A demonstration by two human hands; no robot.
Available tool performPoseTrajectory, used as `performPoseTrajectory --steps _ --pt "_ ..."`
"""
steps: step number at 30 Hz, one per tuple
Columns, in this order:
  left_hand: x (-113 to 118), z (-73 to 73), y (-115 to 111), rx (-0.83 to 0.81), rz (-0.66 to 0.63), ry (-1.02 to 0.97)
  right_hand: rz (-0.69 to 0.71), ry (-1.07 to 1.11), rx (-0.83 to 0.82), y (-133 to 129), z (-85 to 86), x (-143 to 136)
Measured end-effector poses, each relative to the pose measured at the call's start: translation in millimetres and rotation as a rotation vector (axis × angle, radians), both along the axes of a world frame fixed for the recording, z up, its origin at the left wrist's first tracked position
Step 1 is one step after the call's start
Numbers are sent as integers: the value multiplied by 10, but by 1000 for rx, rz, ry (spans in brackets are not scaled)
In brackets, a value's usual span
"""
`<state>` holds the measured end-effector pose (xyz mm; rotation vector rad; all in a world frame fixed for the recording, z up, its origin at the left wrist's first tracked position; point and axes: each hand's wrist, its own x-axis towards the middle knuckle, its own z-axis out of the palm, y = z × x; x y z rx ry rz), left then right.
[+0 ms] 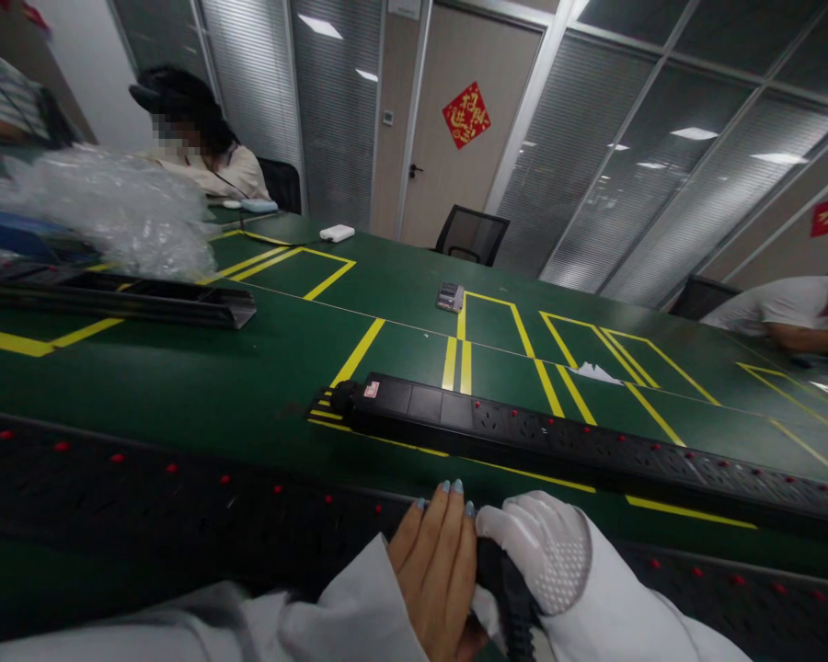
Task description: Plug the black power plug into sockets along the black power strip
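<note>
A long black power strip with red switches runs across the table close to me; its middle is hidden behind my hands. My left hand, bare with light blue nails, rests against it with the fingers stretched out side by side. Next to it, my right hand wears a white dotted glove and is closed around a black corded piece with a ribbed sleeve. What lies between the two palms is mostly hidden. Beyond the hands lies a second black power strip, with a small white-and-red label near its left end.
The green table carries yellow tape outlines. An open black channel and clear plastic wrap lie at left. Further back are a small grey item, a white item and torn white paper. Other people sit around the table.
</note>
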<state>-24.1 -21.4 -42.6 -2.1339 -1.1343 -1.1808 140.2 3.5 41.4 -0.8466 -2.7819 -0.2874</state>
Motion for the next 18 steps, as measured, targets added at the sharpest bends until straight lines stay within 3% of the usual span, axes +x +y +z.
performPoseTrajectory --steps 11,18 --pt "-24 20 -5 -8 -1 28 -16 16 71 74 -126 -13" --pt "-37 27 0 -14 -20 32 -43 69 234 114 -250 -45"
